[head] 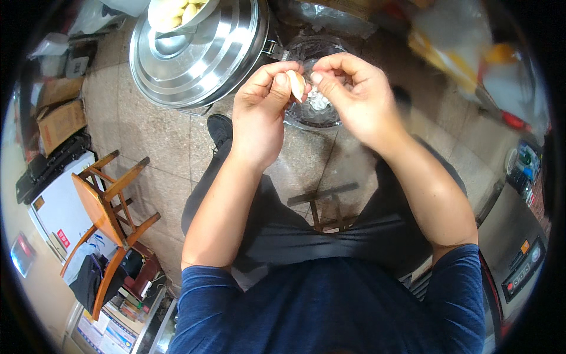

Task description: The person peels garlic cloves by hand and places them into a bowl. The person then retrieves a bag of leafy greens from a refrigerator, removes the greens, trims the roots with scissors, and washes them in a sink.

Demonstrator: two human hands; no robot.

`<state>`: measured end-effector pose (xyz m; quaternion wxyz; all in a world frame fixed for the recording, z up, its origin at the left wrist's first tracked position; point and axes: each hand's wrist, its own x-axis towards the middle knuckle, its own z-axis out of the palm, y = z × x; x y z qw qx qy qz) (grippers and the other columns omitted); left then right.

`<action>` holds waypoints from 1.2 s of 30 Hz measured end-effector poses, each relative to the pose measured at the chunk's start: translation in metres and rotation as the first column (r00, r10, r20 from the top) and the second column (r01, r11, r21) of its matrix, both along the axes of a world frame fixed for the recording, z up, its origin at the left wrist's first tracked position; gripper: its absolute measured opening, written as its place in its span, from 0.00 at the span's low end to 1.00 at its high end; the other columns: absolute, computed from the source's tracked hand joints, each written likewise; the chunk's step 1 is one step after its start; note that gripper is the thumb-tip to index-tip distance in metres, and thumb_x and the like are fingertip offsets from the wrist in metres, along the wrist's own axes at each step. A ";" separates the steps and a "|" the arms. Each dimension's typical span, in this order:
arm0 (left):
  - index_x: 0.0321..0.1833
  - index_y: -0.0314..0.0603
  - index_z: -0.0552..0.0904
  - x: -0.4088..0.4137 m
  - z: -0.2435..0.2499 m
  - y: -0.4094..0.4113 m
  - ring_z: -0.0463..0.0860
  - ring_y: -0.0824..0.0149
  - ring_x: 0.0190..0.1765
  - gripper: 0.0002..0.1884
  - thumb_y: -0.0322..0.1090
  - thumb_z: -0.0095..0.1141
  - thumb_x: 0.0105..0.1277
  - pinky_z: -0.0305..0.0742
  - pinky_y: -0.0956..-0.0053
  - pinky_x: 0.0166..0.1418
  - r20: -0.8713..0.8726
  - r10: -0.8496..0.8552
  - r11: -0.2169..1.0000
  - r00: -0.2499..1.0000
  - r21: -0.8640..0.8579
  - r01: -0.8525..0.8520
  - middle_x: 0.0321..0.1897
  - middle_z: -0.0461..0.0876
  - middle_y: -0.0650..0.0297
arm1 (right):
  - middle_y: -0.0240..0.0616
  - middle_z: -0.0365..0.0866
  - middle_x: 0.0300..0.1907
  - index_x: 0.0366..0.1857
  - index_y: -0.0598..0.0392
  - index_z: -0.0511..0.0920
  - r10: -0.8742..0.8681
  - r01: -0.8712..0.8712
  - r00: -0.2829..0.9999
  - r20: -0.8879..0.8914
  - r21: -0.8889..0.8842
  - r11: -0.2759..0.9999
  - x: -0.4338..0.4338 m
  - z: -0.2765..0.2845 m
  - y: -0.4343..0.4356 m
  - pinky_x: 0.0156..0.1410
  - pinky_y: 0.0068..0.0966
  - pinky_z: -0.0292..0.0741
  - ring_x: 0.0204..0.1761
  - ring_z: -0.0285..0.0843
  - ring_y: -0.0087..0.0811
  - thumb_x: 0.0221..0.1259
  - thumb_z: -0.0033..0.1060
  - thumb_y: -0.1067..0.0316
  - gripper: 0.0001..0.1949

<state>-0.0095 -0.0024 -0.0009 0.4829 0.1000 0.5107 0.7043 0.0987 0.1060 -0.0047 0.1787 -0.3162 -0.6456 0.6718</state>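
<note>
My left hand [265, 106] holds a garlic clove [296, 85] between thumb and fingers; part of its skin looks brownish. My right hand [360, 95] is just to the right of it, thumb and forefinger nearly together; whether a bit of skin is pinched there I cannot tell. Below both hands stands a bin lined with a clear plastic bag [305, 118], with whitish peelings [319, 100] inside. To the upper left, a white bowl [154, 23] of peeled garlic cloves [177, 13] rests on the lid of a large stainless steel pot [199, 66].
A wooden chair [99, 208] stands at the left, near cardboard boxes [62, 126]. Blurred plastic bags [460, 44] are at the upper right. A metal appliance with buttons [508, 248] is at the right. My shoe [220, 129] is beside the pot on the tiled floor.
</note>
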 end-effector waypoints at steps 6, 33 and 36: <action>0.57 0.31 0.74 0.005 0.005 -0.001 0.77 0.74 0.39 0.15 0.26 0.48 0.69 0.74 0.79 0.48 -0.078 -0.057 0.991 0.995 -0.124 0.047 0.39 0.80 0.62 | 0.35 0.77 0.28 0.33 0.61 0.81 0.072 -0.080 0.997 0.042 0.256 0.963 0.002 0.011 -0.001 0.37 0.18 0.74 0.29 0.74 0.21 0.54 0.62 0.71 0.06; 0.48 0.34 0.81 0.010 0.004 -0.002 0.82 0.70 0.42 0.14 0.21 0.60 0.58 0.77 0.80 0.46 -0.582 -0.092 0.987 0.808 -0.161 -0.003 0.43 0.83 0.55 | 0.28 0.80 0.24 0.33 0.60 0.84 0.048 -0.050 0.996 -0.070 -0.034 0.998 0.006 0.016 0.004 0.32 0.12 0.69 0.26 0.69 0.12 0.50 0.66 0.73 0.07; 0.49 0.32 0.80 0.013 0.007 -0.002 0.81 0.73 0.43 0.14 0.20 0.60 0.58 0.76 0.81 0.47 -0.460 -0.065 0.994 0.886 -0.113 0.014 0.42 0.83 0.59 | 0.28 0.80 0.23 0.32 0.60 0.84 0.051 -0.050 0.996 -0.080 0.017 0.999 0.005 0.015 0.006 0.31 0.12 0.69 0.26 0.70 0.12 0.48 0.66 0.73 0.07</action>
